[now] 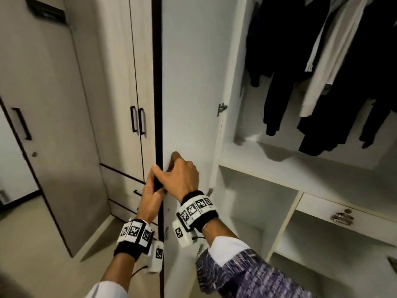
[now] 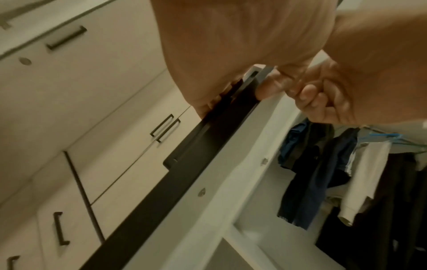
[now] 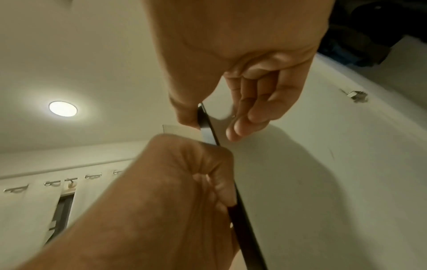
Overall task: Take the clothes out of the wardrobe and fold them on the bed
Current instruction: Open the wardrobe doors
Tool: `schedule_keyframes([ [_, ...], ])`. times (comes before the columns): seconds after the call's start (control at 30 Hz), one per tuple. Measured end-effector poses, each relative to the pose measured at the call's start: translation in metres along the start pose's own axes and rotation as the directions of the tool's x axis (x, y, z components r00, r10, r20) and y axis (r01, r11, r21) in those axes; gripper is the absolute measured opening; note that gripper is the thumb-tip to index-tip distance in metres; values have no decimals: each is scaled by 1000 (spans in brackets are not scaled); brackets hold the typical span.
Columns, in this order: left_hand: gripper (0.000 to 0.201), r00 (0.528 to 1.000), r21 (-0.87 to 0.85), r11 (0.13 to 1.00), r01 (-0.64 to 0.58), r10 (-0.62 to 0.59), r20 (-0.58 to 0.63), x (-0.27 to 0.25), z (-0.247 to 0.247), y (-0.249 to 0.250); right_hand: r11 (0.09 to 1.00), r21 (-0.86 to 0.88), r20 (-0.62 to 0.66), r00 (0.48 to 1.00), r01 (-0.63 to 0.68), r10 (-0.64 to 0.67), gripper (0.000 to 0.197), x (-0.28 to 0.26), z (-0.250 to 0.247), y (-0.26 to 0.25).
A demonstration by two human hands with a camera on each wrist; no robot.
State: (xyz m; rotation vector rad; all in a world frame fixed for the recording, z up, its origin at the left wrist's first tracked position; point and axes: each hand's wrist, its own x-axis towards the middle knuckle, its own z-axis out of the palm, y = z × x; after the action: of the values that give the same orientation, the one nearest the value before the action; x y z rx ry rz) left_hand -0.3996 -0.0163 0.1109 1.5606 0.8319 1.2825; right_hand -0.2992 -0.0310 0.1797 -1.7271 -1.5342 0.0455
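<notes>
Hands (image 1: pixel 171 179) on door (image 1: pixel 189 82), clothes (image 1: pixel 322 72) rightward

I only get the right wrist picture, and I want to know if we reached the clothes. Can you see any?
Observer: Yes. The head view shows dark clothes hanging inside the wardrobe.
Operator: What is the black strip the hands hold?
Observer: It is the edge of the open door. The left hand and right hand both grip it, and the clothes hang off to its right.
Operator: Any bright colours in there?
Observer: The left wrist view shows a blue hanger above a white garment.
</notes>
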Motion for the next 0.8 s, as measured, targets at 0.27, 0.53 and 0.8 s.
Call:
schedule_keyframes([
  [0.27, 55, 987, 102, 994, 30, -13, -163, 50, -41, -24, 999, -18, 23, 999, 35, -34, 57, 30, 51, -34],
  [0.53, 44, 967, 55, 997, 49, -34, -252, 41, -20, -44, 997, 14, 96, 993, 71, -72, 58, 22, 31, -13],
  [0.8, 46, 879, 211, 975, 74, 36, -475, 2, 10, -48, 995, 49, 163, 982, 92, -99, 36, -14, 20, 62],
])
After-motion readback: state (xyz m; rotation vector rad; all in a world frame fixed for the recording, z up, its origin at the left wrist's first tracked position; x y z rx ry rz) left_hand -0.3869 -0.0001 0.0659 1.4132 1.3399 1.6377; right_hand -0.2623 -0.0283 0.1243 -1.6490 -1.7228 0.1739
